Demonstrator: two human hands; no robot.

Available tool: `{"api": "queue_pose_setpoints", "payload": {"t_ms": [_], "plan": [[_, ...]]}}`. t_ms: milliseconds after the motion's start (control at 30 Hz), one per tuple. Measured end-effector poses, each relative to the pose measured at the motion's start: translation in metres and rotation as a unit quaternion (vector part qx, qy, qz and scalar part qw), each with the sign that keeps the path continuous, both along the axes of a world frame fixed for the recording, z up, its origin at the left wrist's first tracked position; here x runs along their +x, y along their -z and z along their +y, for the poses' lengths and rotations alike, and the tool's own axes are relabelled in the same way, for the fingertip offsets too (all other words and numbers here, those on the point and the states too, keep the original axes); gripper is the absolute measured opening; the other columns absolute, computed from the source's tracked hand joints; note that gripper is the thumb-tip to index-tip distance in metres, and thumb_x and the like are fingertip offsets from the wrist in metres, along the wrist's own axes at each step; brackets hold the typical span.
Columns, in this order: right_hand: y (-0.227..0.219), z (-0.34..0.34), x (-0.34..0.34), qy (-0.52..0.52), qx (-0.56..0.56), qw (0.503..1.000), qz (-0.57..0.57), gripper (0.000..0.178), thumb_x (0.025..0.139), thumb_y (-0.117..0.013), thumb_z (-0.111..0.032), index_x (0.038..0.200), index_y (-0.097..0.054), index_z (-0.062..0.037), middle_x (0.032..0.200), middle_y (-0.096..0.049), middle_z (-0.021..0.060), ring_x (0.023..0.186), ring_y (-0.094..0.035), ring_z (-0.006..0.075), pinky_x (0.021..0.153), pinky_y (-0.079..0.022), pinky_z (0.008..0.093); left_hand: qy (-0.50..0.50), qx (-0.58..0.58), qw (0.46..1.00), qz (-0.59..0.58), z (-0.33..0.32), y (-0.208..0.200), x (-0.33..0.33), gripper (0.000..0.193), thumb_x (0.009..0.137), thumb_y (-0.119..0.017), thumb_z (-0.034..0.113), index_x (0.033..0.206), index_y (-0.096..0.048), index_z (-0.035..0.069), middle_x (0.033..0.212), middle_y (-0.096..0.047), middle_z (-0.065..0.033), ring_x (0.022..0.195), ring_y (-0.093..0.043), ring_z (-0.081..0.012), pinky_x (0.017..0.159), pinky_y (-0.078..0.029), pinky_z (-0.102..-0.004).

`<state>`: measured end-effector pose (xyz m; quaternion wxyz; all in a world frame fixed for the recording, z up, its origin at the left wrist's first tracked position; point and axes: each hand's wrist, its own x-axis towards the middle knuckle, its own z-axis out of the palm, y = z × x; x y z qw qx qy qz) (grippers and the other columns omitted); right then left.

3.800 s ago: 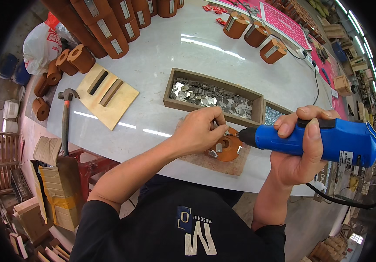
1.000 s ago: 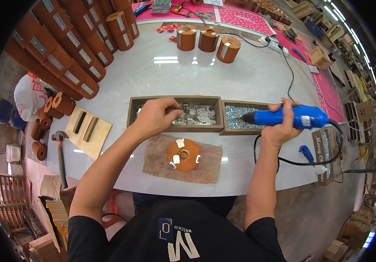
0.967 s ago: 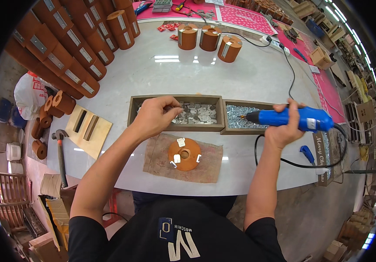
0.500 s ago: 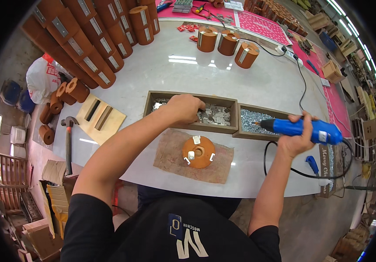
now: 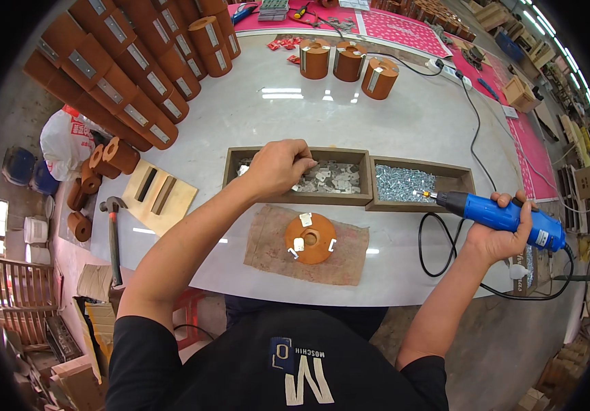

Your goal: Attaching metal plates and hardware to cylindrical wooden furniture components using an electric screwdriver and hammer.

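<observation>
My left hand (image 5: 279, 166) reaches into a wooden tray (image 5: 350, 200) of small metal plates (image 5: 328, 177), fingers pinched among them; whether it holds one I cannot tell. My right hand (image 5: 501, 233) grips a blue electric screwdriver (image 5: 500, 216), its tip pointing left over a second wooden tray (image 5: 460, 179) of silver screws (image 5: 403, 183). In front of the trays an orange wooden disc (image 5: 310, 238) with a centre hole and metal plates on it lies on a brown cloth pad (image 5: 267, 244).
Rows of orange cylinders (image 5: 131, 89) line the far left of the white table (image 5: 404, 123); three more (image 5: 347, 59) stand at the back. A hammer (image 5: 113, 233) and a wooden jig board (image 5: 158, 196) lie at the left. The screwdriver's black cord (image 5: 439, 253) loops near the right edge.
Seconds ago my left hand held the disc while the screwdriver was at it. Since then the left hand has gone into the plate tray and the screwdriver has drawn back over the screw tray.
</observation>
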<state>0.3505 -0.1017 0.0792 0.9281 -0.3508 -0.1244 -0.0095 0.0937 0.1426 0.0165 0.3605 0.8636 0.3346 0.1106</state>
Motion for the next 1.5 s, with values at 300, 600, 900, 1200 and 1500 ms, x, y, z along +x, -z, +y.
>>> {"api": "queue_pose_setpoints", "payload": {"t_ms": [300, 600, 900, 1200, 1500], "plan": [[0.006, 0.009, -0.01, -0.042, -0.028, 0.999, 0.002, 0.024, 0.086, -0.066, -0.012, 0.106, -0.053, -0.0114, 0.093, -0.064, 0.0086, 0.063, -0.059, 0.0203, 0.07, -0.051, 0.0391, -0.034, -0.061, 0.996, -0.064, 0.004, 0.002, -0.012, 0.02, 0.086, -0.07, 0.02, 0.091, -0.074, 0.001, 0.081, -0.069, -0.0095, 0.073, -0.063, -0.0163, 0.071, -0.05, -0.0304], [0.002, 0.005, -0.016, -0.054, -0.011, 0.998, 0.018, 0.021, 0.086, -0.066, -0.014, 0.104, -0.055, -0.011, 0.093, -0.065, 0.009, 0.063, -0.058, 0.0204, 0.068, -0.05, 0.04, 0.082, 0.149, 0.965, -0.202, -0.07, -0.023, -0.03, 0.015, 0.075, -0.073, 0.008, 0.09, -0.07, 0.005, 0.08, -0.061, -0.0031, 0.075, -0.059, -0.0184, 0.066, -0.051, -0.0311], [-0.003, -0.007, -0.041, -0.129, 0.012, 0.992, 0.0, 0.019, 0.09, -0.063, -0.013, 0.108, -0.057, -0.0086, 0.095, -0.066, 0.0103, 0.064, -0.056, 0.0213, 0.067, -0.049, 0.0405, 0.208, 0.362, 0.892, -0.173, -0.108, -0.01, -0.059, 0.032, 0.071, -0.079, 0.013, 0.102, -0.069, 0.012, 0.101, -0.06, -0.0035, 0.089, -0.06, -0.0231, 0.07, -0.052, -0.0368], [-0.022, -0.013, -0.067, -0.26, 0.083, 0.962, -0.008, 0.022, 0.093, -0.06, -0.016, 0.113, -0.056, -0.0081, 0.099, -0.064, 0.0081, 0.067, -0.052, 0.0183, 0.069, -0.045, 0.0372, 0.105, 0.033, 0.974, -0.198, -0.118, -0.045, -0.066, 0.046, 0.08, -0.08, 0.012, 0.122, -0.064, 0.009, 0.112, -0.063, -0.0073, 0.095, -0.062, -0.0212, 0.075, -0.052, -0.0331], [-0.031, 0.003, -0.092, -0.434, 0.146, 0.888, 0.041, 0.027, 0.096, -0.056, -0.018, 0.12, -0.052, -0.0056, 0.103, -0.061, 0.0079, 0.069, -0.05, 0.0167, 0.069, -0.044, 0.0366, 0.097, -0.724, 0.626, -0.272, -0.141, -0.051, -0.055, 0.042, 0.106, -0.044, 0.041, 0.119, -0.053, 0.003, 0.103, -0.064, -0.0232, 0.084, -0.068, -0.0211, 0.06, -0.054, -0.0268]]}}
